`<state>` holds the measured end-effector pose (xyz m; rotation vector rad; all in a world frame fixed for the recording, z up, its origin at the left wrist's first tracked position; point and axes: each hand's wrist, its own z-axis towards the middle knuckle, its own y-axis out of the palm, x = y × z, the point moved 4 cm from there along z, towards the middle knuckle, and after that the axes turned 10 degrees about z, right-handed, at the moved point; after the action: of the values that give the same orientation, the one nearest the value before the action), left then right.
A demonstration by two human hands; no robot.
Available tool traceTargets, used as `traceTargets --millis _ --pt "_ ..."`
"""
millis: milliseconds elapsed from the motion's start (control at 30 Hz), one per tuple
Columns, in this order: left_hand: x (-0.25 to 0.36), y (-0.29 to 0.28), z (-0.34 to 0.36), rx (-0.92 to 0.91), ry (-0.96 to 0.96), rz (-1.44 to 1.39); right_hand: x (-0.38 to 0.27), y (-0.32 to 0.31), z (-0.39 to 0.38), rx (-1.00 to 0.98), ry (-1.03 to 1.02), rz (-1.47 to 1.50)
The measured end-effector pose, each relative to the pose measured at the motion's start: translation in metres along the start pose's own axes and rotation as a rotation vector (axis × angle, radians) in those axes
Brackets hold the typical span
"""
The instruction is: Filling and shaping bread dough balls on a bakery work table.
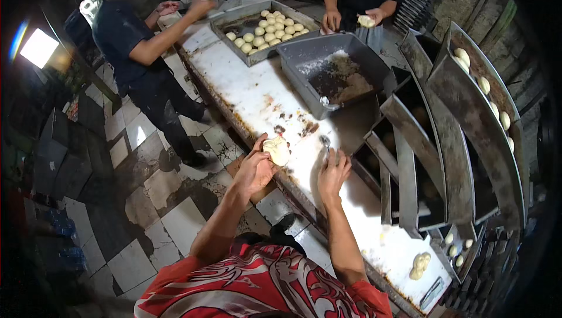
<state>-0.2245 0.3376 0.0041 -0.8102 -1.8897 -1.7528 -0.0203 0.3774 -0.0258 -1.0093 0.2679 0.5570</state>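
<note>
My left hand (256,172) is closed around a flattened piece of pale dough (277,152), held over the near edge of the white table (234,78). A metal spoon (325,141) is in my right hand (334,176), its bowl pointing away from me just above the tabletop. Dark crumbs lie on the surface between dough and spoon. Beyond my hands stands a grey plastic bin (301,81) with white and brown crumbly filling (351,78) inside. Near my right elbow a knotted lump of dough (420,265) rests on the table.
A metal tray (253,59) of round dough balls (272,28) sits farther along the table. Metal trays (468,93) lean stacked at the right, some holding dough. One co-worker (126,37) stands at the left; another across the table has dough in one hand (374,16).
</note>
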Motion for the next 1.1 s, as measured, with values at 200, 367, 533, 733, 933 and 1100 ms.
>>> traceTargets --millis 200,367,533,733,933,1100 --pt "-0.033 0.016 -0.032 -0.139 -0.098 -0.022 -0.062 -0.078 -0.023 -0.112 0.377 0.776" --pt "-0.080 0.078 -0.105 -0.395 -0.425 0.261 -0.064 -0.138 -0.058 -0.744 0.697 1.104" --pt "-0.126 0.103 -0.126 -0.083 -0.578 0.300 -0.061 -0.205 -0.132 -0.316 0.057 0.474" --pt "-0.210 0.178 -0.169 -0.250 -0.811 0.034 0.002 -0.271 -0.206 -0.118 0.246 0.419" --pt "-0.307 0.264 -0.195 -0.683 -0.718 0.312 0.140 -0.349 -0.250 0.124 0.843 1.106" --pt "-0.367 0.256 -0.168 -0.235 -0.314 0.620 0.133 -0.326 -0.267 0.274 0.244 0.269"
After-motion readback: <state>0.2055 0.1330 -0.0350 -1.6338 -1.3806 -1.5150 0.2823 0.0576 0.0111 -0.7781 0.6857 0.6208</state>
